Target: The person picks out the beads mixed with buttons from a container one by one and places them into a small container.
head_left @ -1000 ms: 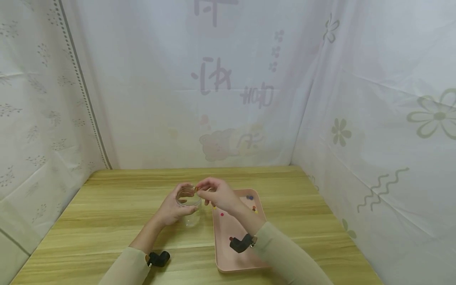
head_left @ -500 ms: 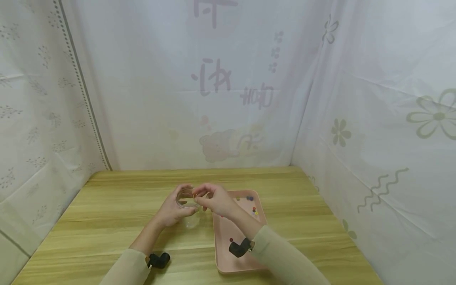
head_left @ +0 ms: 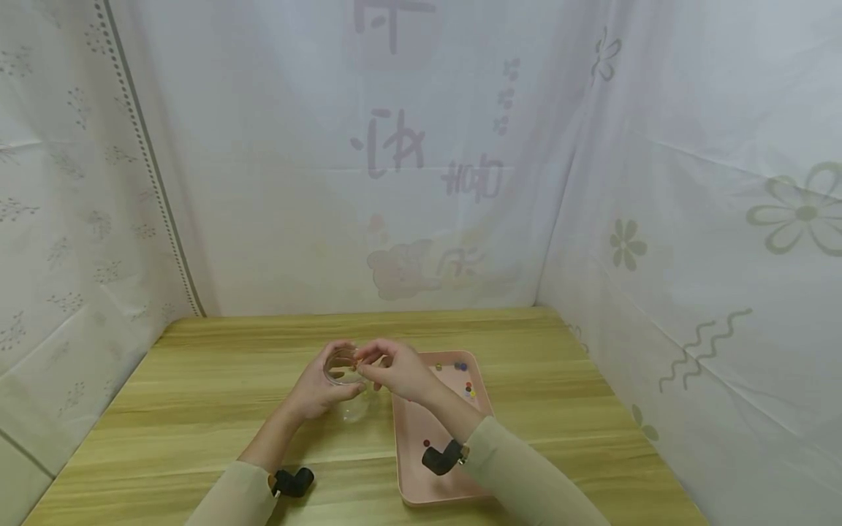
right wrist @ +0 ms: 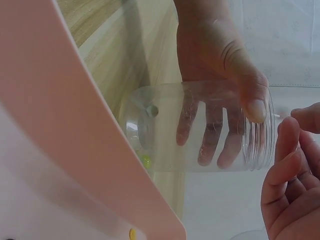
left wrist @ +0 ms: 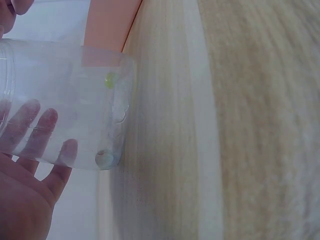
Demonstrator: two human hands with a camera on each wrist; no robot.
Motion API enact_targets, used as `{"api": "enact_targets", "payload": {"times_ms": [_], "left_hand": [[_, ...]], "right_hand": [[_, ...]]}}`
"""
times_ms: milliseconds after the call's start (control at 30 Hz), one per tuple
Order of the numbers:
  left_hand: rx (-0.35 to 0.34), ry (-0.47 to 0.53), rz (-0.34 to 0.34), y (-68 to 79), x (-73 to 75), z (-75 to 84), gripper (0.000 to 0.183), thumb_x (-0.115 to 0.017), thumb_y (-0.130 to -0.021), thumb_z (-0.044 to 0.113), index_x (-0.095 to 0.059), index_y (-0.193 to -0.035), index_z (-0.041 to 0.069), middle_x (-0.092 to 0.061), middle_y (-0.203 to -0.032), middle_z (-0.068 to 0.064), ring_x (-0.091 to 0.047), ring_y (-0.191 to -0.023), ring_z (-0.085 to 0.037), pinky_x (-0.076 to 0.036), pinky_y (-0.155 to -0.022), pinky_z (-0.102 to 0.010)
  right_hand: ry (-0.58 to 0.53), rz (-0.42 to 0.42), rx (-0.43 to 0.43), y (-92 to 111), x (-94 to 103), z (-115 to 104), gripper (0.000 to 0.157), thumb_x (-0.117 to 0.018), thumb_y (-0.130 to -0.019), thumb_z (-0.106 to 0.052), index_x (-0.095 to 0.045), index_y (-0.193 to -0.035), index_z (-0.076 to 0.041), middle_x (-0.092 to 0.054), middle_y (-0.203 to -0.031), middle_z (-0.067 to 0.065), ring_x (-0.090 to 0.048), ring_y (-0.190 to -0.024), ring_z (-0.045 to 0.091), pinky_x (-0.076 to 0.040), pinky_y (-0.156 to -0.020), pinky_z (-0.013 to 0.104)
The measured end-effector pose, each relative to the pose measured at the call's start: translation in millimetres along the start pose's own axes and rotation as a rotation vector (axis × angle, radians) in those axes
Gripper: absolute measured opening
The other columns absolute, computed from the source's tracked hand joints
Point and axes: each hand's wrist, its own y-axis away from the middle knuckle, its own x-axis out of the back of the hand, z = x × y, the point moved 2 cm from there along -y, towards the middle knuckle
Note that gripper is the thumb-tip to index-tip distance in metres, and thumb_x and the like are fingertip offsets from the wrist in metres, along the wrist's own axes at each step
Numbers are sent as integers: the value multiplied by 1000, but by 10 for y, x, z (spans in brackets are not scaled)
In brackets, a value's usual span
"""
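A clear plastic jar (head_left: 353, 410) stands near the middle of the table with its mouth up. My left hand (head_left: 320, 387) grips it around the upper part, thumb on one side and fingers on the other. Through the wall, a yellow-green bead (right wrist: 146, 161) and a greyish bead (right wrist: 152, 111) show at the bottom. At the jar's mouth my right hand (head_left: 399, 372) pinches a small orange-brown bead (head_left: 355, 367) between thumb and forefinger. That bead is tiny and mostly hidden by the fingertips. Whether the jar's base touches the table, I cannot tell.
Right of the jar lies a shallow pink tray (head_left: 401, 482) with several small coloured beads, among them a blue bead (head_left: 463, 367) and a dark red bead (head_left: 427, 443). My right forearm crosses above it. White printed curtains surround the wooden table (head_left: 164, 409).
My right hand has shifted slightly left and down, bringing the pinched bead to the jar's mouth. More beads in the tray have come into view. My left hand keeps its grip on the jar.
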Motion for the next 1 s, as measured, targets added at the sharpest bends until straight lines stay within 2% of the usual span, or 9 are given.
{"api": "enact_targets", "payload": {"times_ms": [133, 267, 333, 400, 567, 733, 900, 1000], "left_hand": [[16, 11, 0, 8, 0, 5, 77, -87, -95, 17, -43, -157, 5, -59, -153, -22, -57, -142, -44, -46, -116, -69], [34, 4, 5, 2, -3, 11, 78, -88, -94, 20, -44, -158, 8, -60, -153, -26, -57, -142, -42, -46, -117, -68], [36, 1, 8, -4, -2, 13, 79, -88, -94, 21, -44, -158, 7, -60, -153, -27, -58, -142, -42, -46, -117, -68], [30, -3, 12, -10, 1, 17, 80, -88, -93, 19, -43, -158, 5, -61, -152, -27, -58, -141, -42, -47, -116, -67], [24, 2, 22, -15, 8, 25, 79, -89, -92, 16, -44, -157, 3, -63, -149, -23, -59, -140, -42, -49, -115, -66], [23, -3, 20, -14, 5, 23, 79, -89, -92, 17, -45, -156, 3, -63, -149, -24, -60, -140, -43, -48, -115, -67], [17, -12, 16, -11, 7, 22, 77, -88, -93, 17, -45, -156, 4, -63, -150, -23, -58, -141, -43, -49, -115, -66], [20, -9, 14, -12, 11, 11, 76, -88, -93, 17, -46, -155, 5, -63, -150, -24, -58, -141, -43, -49, -115, -66]], "right_hand": [[-1, 25, -13, 11, 37, 8, 33, -70, -108, -27, -70, -138, -12, -72, -123, 7, -68, -73, 25, -38, -44, 24], [-31, 77, -19, 11, 119, 34, 35, -69, -109, -28, -68, -141, -14, -71, -123, 8, -70, -83, 48, -42, -49, 23], [-43, 104, -29, 13, 172, 54, 34, -69, -109, -29, -68, -140, -18, -70, -123, 7, -70, -86, 51, -44, -54, 23], [-51, 127, -35, 15, 230, 81, 31, -70, -108, -29, -68, -139, -21, -69, -122, 6, -71, -83, 46, -46, -56, 24], [-60, 183, -37, 39, 398, 185, 30, -69, -109, -27, -70, -138, -21, -66, -117, 7, -68, -72, 26, -46, -57, 25], [-53, 227, -64, 91, 579, 338, 28, -67, -110, -25, -71, -137, -21, -70, -119, 12, -67, -70, 22, -45, -55, 24], [-24, 252, -78, 145, 728, 480, 28, -61, -112, -22, -69, -139, -18, -70, -129, 24, -69, -74, 30, -46, -56, 24], [-7, 263, -97, 187, 801, 544, 28, -61, -113, -24, -70, -139, -18, -70, -130, 25, -68, -81, 46, -47, -57, 26]]}}
